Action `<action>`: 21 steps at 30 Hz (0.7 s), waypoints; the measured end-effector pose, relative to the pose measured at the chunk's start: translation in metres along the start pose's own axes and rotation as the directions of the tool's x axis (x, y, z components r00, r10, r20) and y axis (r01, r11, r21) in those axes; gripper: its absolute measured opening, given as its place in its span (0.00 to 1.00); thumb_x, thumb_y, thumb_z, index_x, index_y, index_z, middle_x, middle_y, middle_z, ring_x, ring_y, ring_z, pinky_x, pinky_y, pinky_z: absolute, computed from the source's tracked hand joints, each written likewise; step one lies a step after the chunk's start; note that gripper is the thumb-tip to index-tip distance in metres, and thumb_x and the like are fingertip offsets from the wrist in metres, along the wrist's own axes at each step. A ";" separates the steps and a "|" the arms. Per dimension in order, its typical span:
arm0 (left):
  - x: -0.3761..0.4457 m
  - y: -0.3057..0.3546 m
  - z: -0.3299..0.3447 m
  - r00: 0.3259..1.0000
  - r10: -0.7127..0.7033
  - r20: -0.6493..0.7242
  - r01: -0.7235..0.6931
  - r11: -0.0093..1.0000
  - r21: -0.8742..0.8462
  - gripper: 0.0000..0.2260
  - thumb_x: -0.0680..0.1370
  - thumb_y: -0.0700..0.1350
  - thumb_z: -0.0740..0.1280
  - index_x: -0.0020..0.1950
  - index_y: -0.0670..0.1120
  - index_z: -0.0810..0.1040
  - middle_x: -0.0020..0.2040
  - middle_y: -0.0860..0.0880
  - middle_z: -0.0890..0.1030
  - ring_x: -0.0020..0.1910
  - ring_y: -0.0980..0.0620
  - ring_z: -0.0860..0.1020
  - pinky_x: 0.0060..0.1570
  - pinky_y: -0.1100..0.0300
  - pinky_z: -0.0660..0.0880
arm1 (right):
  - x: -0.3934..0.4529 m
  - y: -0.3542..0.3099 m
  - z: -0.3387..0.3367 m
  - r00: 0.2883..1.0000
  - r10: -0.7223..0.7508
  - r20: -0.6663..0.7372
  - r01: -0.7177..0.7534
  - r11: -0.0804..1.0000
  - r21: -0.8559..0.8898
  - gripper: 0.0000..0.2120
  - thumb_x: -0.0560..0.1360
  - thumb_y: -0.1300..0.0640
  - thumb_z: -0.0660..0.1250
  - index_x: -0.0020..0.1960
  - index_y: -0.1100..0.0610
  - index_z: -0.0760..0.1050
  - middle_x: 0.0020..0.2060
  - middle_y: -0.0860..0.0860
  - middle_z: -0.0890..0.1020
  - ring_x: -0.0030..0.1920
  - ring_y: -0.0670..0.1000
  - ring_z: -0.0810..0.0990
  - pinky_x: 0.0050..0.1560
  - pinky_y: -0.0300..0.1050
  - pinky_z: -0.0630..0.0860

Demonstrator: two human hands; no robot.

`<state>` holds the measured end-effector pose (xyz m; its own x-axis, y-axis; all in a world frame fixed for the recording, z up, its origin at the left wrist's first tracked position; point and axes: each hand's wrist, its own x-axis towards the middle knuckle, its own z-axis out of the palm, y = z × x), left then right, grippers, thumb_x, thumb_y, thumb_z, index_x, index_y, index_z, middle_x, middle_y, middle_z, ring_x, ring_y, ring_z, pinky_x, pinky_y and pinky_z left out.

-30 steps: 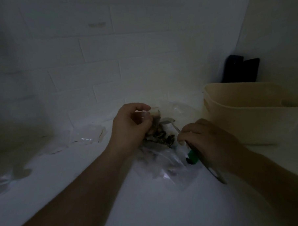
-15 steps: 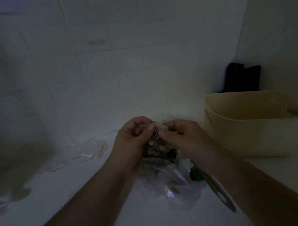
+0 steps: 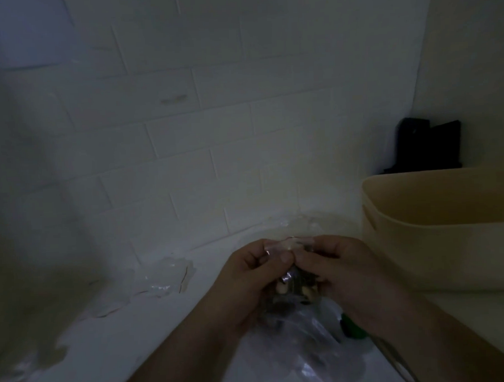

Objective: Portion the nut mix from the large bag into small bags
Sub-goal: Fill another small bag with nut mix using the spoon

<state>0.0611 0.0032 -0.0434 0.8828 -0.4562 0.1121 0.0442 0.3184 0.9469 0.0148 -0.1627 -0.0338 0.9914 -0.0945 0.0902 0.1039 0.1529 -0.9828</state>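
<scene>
Clear small bag (image 3: pixel 292 278) of nut mix, unlabelled, pinched by both hands (image 3: pixel 250 273) (image 3: pixel 342 270).

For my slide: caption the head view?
Both hands pinch a small bag of nuts shut beside a beige bin.

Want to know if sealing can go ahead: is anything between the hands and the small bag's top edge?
Nothing visible. The left hand and right hand both pinch the top strip of the small bag directly, thumbs meeting at its middle.
</scene>
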 end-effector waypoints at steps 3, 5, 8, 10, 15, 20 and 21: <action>0.001 0.002 0.000 1.000 0.021 0.015 -0.021 1.000 -0.001 0.15 0.75 0.39 0.71 0.59 0.33 0.83 0.56 0.29 0.83 0.52 0.35 0.82 0.57 0.42 0.79 | 0.000 -0.001 -0.001 0.998 0.057 0.011 -0.058 0.996 0.064 0.08 0.77 0.69 0.69 0.51 0.62 0.86 0.45 0.62 0.87 0.45 0.60 0.87 0.42 0.50 0.81; 0.001 0.003 0.002 0.999 0.020 0.038 -0.021 1.000 0.018 0.11 0.76 0.36 0.71 0.57 0.34 0.84 0.52 0.31 0.84 0.48 0.37 0.84 0.49 0.47 0.83 | -0.001 -0.001 0.001 0.999 0.020 -0.028 -0.021 0.999 -0.030 0.06 0.77 0.66 0.71 0.50 0.61 0.86 0.43 0.60 0.88 0.46 0.59 0.88 0.44 0.52 0.83; -0.001 0.002 0.006 0.999 0.013 0.037 -0.014 1.000 0.024 0.07 0.76 0.36 0.68 0.47 0.37 0.86 0.44 0.34 0.84 0.41 0.39 0.84 0.41 0.51 0.83 | -0.003 0.001 0.006 0.999 0.018 -0.030 -0.020 0.997 -0.076 0.04 0.78 0.62 0.72 0.50 0.59 0.86 0.43 0.57 0.88 0.47 0.57 0.88 0.50 0.54 0.85; -0.002 0.002 0.009 1.000 0.028 0.014 -0.028 0.999 0.021 0.05 0.75 0.37 0.70 0.43 0.39 0.86 0.42 0.36 0.84 0.40 0.41 0.84 0.40 0.54 0.82 | -0.004 0.000 0.008 0.998 0.034 -0.044 -0.036 0.998 -0.044 0.06 0.79 0.63 0.71 0.49 0.59 0.86 0.44 0.57 0.89 0.48 0.57 0.88 0.54 0.56 0.84; 0.001 -0.001 0.009 0.998 0.046 -0.036 -0.045 0.999 0.020 0.06 0.75 0.41 0.72 0.43 0.37 0.84 0.43 0.35 0.84 0.42 0.40 0.82 0.44 0.52 0.81 | -0.005 -0.003 0.010 0.993 0.021 -0.116 -0.032 0.995 -0.090 0.06 0.77 0.60 0.71 0.45 0.57 0.87 0.42 0.55 0.88 0.46 0.54 0.88 0.52 0.53 0.84; 0.003 -0.003 0.006 0.993 0.051 -0.110 -0.036 0.990 0.134 0.14 0.72 0.49 0.79 0.40 0.40 0.81 0.39 0.36 0.80 0.42 0.40 0.77 0.46 0.46 0.74 | -0.007 -0.005 0.009 0.984 -0.050 -0.173 0.030 0.993 -0.116 0.10 0.78 0.58 0.71 0.39 0.55 0.86 0.35 0.53 0.87 0.37 0.49 0.86 0.37 0.42 0.79; 0.002 -0.002 0.006 0.991 0.053 -0.126 -0.032 0.986 0.164 0.17 0.72 0.52 0.79 0.38 0.39 0.80 0.38 0.37 0.79 0.40 0.41 0.76 0.45 0.45 0.72 | -0.007 -0.005 0.009 0.981 -0.068 -0.184 0.043 0.990 -0.134 0.11 0.78 0.58 0.71 0.38 0.54 0.86 0.34 0.52 0.86 0.36 0.47 0.85 0.36 0.40 0.78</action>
<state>0.0601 -0.0036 -0.0435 0.9357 -0.3305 0.1234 -0.0613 0.1923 0.9794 0.0085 -0.1541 -0.0284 0.9506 -0.2838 0.1253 0.1351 0.0151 -0.9907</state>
